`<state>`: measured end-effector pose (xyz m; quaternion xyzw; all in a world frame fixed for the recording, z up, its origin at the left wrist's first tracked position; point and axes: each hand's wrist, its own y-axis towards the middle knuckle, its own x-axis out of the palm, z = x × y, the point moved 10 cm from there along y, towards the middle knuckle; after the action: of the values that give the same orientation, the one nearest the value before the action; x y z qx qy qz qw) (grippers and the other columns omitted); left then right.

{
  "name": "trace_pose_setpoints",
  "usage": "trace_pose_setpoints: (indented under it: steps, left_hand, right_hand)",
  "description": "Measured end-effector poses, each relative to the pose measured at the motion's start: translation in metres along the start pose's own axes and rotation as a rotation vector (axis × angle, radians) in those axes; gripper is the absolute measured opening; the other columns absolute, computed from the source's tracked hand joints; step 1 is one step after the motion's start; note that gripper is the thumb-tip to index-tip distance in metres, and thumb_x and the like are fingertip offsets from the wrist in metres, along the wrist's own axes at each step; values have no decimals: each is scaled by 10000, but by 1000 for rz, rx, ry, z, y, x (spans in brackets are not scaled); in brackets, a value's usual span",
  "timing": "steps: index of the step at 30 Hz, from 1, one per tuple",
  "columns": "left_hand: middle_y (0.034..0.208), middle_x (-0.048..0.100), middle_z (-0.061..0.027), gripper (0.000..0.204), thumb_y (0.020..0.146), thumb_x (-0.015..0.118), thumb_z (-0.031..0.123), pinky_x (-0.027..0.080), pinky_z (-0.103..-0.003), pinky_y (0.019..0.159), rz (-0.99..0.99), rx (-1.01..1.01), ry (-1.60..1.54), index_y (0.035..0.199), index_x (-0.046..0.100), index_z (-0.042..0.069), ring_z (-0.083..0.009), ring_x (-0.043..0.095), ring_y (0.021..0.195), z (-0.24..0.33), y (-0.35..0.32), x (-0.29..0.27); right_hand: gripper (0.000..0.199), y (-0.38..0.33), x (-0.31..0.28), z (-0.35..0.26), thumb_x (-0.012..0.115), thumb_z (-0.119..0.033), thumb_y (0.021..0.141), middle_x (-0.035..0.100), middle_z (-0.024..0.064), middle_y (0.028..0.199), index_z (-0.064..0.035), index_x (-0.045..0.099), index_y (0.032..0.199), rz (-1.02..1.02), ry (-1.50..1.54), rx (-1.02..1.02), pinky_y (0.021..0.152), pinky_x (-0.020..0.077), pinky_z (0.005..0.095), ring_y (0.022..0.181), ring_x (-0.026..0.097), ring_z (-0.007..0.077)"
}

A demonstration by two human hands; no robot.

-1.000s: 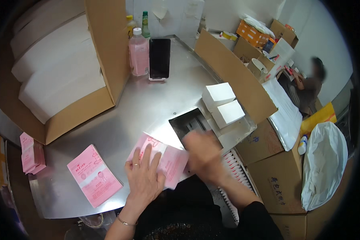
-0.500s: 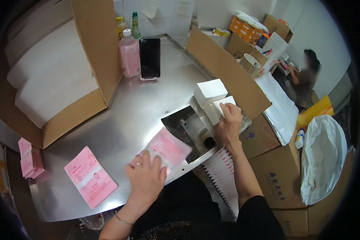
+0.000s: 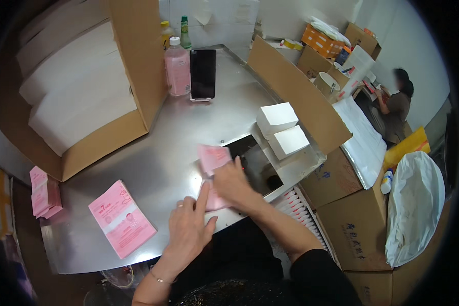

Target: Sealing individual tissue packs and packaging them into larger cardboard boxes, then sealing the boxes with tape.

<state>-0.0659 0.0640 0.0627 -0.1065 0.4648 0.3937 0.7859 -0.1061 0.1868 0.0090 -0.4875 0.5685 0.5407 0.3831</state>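
Observation:
A pink printed plastic packet (image 3: pixel 214 158) lies at the left edge of a dark rectangular opening (image 3: pixel 250 158) in the metal table. My right hand (image 3: pixel 233 183) is over the packet, its fingers partly hidden and blurred, so whether it grips anything does not show. Flat along the packet's near part lies the stretched index finger of my left hand (image 3: pixel 186 227), its thumb apart. A stack of similar pink packets (image 3: pixel 122 219) rests to the left. Beyond the opening, two white blocks of folded paper (image 3: pixel 277 120) sit side by side, touched by neither hand.
A large carton (image 3: pixel 104 150) holding white paper stacks stands at the left, beside more pink packets (image 3: pixel 45 194). A phone (image 3: pixel 203 74) leans upright near a pink bottle (image 3: pixel 177 69). Cartons (image 3: pixel 349 229) and a white bag (image 3: pixel 415 204) crowd the right; another person (image 3: pixel 395 109) sits beyond.
My right hand has left the white paper block and moved left onto the pink packet. The packet has shifted slightly, and my left index finger now stretches along it. The view has shifted a little.

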Motion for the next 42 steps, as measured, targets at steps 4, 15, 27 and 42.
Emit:
trace_pose_setpoints:
  steps: [4, 15, 27, 42]
  left_hand:
    - [1002, 527, -142, 504, 715, 718, 46, 398, -431, 805, -33, 188, 25, 1206, 610, 60, -314, 515, 912, -10, -36, -13]
    - [994, 568, -142, 303, 720, 580, 2, 316, -569, 1019, 249, -339, 511, 1016, 592, 64, -364, 541, 982, -122, -86, -106]
    - [1218, 551, -239, 564, 702, 708, 57, 436, -460, 815, 131, 330, -82, 1238, 552, -13, -404, 538, 1128, 11, -3, 17]
    - [1481, 422, -209, 527, 774, 678, 255, 328, -554, 979, 74, 120, 270, 1261, 594, 72, -446, 416, 1315, -19, -5, 13]
  right_hand:
    - [216, -22, 20, 97, 588, -138, 853, 680, 182, 983, -53, 681, 1028, -155, 225, 402, 973, 452, 521, 987, 655, 351]
    - [140, -63, -119, 129, 655, -142, 867, 598, 117, 873, -27, 682, 944, 522, -481, 332, 794, 439, 413, 914, 578, 297]
    - [441, -65, -82, 59, 565, 42, 765, 610, 218, 1178, 38, 585, 1205, 536, 66, -17, 944, 453, 579, 1077, 605, 367]
    - [305, -50, -100, 27, 629, -21, 744, 612, 167, 999, 28, 605, 1044, 363, 72, 19, 814, 462, 452, 877, 597, 346]
